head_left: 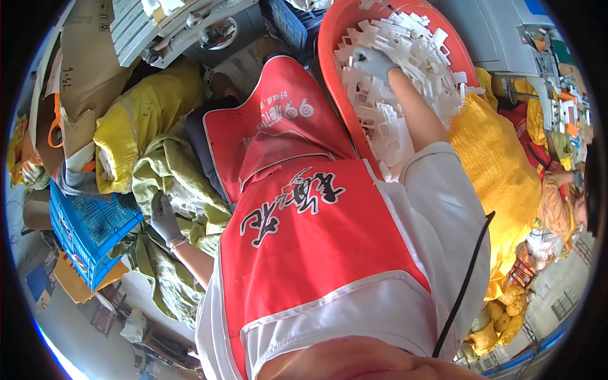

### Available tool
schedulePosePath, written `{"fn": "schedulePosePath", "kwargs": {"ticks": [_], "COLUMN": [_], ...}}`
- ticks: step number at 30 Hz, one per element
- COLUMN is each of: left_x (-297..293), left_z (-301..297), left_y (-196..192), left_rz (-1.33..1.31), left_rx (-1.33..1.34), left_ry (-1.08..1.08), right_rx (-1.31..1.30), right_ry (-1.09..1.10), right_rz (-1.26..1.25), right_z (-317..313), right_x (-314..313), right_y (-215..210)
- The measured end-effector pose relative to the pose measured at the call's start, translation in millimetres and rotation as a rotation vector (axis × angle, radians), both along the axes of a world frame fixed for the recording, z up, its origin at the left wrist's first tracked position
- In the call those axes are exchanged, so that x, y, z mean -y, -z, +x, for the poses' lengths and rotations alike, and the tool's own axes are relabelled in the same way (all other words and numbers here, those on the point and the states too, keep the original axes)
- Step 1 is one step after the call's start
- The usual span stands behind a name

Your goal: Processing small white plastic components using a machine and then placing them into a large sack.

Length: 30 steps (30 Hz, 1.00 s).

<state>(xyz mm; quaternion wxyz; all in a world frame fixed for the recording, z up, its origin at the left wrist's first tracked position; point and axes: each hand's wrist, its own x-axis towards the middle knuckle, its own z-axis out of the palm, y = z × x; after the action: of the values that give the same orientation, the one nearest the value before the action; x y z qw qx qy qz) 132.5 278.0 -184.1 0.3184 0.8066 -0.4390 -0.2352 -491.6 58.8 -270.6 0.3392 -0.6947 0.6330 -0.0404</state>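
My right hand, in a pale grey glove, reaches into a big red plastic basin at the far right. Its fingers curl down among a heap of small white plastic parts, and what they grip is hidden. On the left, my left hand, gloved too, rests at the mouth of a green woven sack. Its dark-tipped fingers stretch out along the sack's edge, touching it. More white plastic pieces show inside that sack, beside the hand.
A blue plastic crate stands left of the sack, with a full yellow sack and a large cardboard box beyond. Orange-yellow woven sacking lies against the basin's right side. A grey metal machine stands ahead.
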Motion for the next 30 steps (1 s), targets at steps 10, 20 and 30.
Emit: {"fn": "schedulePosePath", "kwargs": {"ticks": [10,20,30], "left_x": [34,73,144], "left_z": [-24,-63,-113], "left_y": [8,-29,-101], "left_rz": [0.001,-0.090,-0.434], "left_rx": [0.032,0.127,0.215], "left_ry": [0.124,0.201,0.350], "right_rx": [0.611,-0.775,-0.557], "right_ry": [0.266,0.176,0.229], "right_rz": [-0.013,-0.409,-0.122], "right_z": [-27,16,40], "right_x": [-69,-58,-43], "right_y": [-30,46,-2]}}
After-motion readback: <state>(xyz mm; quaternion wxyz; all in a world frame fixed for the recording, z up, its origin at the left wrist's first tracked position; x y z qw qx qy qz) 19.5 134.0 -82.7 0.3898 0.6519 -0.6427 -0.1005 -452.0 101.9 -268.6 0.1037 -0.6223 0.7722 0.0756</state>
